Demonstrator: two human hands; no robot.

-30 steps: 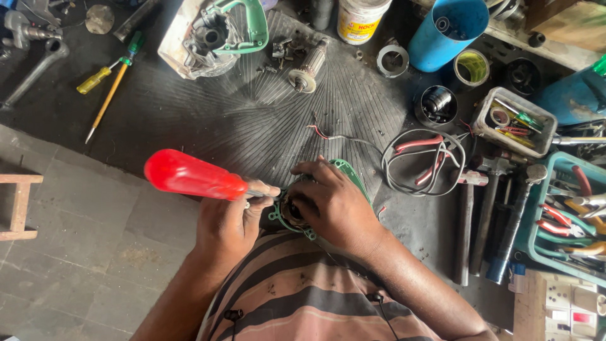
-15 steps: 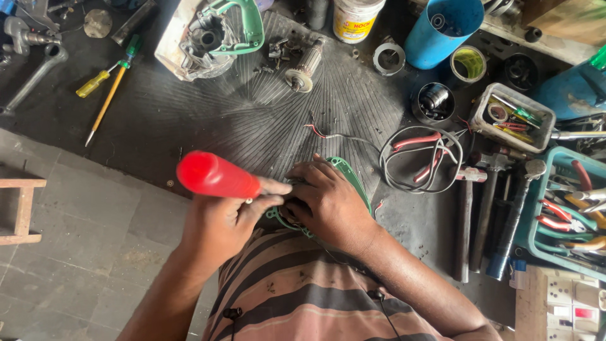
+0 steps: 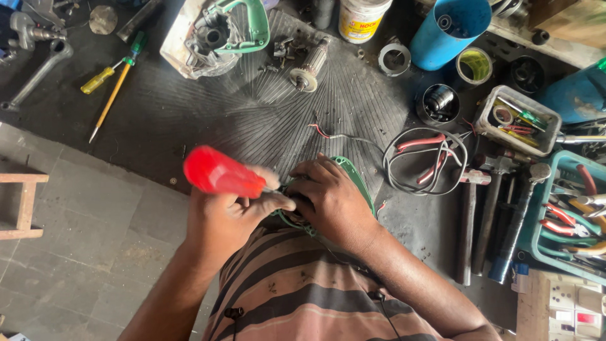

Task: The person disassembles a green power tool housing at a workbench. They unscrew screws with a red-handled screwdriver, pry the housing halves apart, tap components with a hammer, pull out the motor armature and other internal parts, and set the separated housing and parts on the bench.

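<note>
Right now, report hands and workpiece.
Left hand grips red-handled screwdriver. Right hand clamps green round housing. Wire coil lies beside, apart.

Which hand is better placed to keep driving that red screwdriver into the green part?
Left, probably. The left hand already grips the red-handled screwdriver, its tip end at the green housing. The right hand lies over that housing, steadying it.

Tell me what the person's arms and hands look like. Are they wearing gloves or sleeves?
No gloves: both the left hand and the right hand are bare, with no rings or watch that I can see. The forearms are bare too, with no sleeves reaching them. The person wears a striped shirt in brown, grey and pale pink bands, and a thin black cord hangs over it.
</note>
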